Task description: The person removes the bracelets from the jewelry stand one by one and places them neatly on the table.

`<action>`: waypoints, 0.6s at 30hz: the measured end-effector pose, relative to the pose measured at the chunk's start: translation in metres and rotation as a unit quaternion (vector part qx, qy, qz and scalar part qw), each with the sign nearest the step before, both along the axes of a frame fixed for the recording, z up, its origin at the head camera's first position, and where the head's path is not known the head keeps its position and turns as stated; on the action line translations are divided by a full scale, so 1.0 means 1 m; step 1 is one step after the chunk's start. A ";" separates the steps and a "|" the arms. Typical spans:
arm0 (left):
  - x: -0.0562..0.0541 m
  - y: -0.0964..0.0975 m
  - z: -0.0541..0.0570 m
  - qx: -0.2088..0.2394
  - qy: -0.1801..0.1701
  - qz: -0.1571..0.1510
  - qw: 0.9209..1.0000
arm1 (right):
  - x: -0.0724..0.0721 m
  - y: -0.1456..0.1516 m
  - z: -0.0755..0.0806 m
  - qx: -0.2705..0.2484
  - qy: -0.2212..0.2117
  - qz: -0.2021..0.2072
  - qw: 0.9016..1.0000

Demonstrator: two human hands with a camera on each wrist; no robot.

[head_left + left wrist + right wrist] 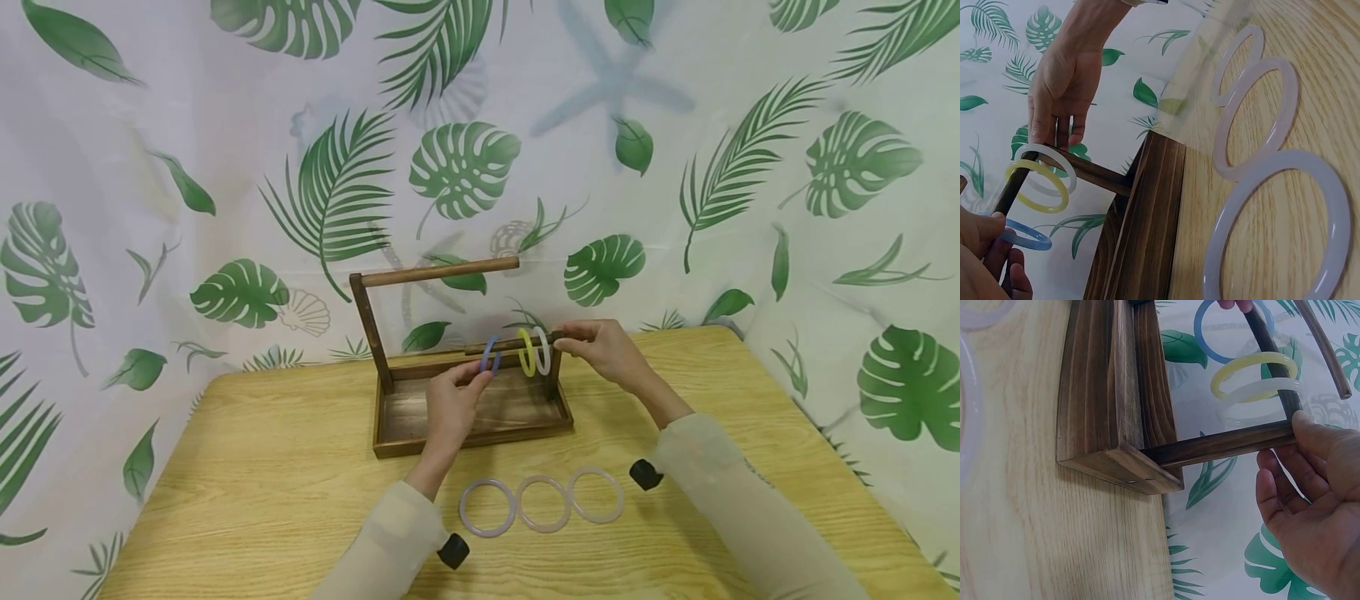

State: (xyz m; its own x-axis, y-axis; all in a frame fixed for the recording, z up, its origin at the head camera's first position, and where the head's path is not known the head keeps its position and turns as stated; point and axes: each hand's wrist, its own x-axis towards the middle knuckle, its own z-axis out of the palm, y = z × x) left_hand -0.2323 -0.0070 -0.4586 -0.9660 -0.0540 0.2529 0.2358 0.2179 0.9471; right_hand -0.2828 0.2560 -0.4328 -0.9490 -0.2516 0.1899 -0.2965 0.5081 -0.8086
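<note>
Because the blue ring (487, 353) appears threaded on the lower rod (510, 343) near its free left end, it could slip off if released there or drawn leftward. The left hand (453, 400) pinches this ring between thumb and fingertips; an uneven pull may tilt and bind it. To its right, the yellow ring (1044, 209) and the white ring (1071, 172) hang on the same rod; a sharp jolt could slide them leftward. The right hand (603, 350) grips the top of the right post (554, 375), thumb opposed to fingers; sideways force there may shift the tray (472, 437) on the table (262, 433). On the near side, three pale rings (543, 528) lie flat in a row; a lowered left forearm (401, 533) could scatter them.
</note>
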 end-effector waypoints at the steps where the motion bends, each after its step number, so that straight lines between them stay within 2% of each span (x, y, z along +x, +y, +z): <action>1: 0.000 -0.001 0.000 0.000 0.003 0.000 1.000 | 0.000 0.000 0.000 -0.001 0.000 0.001 1.000; 18: 0.004 -0.011 0.000 -0.001 0.002 0.014 1.000 | 0.002 0.000 0.000 -0.004 0.004 0.006 1.000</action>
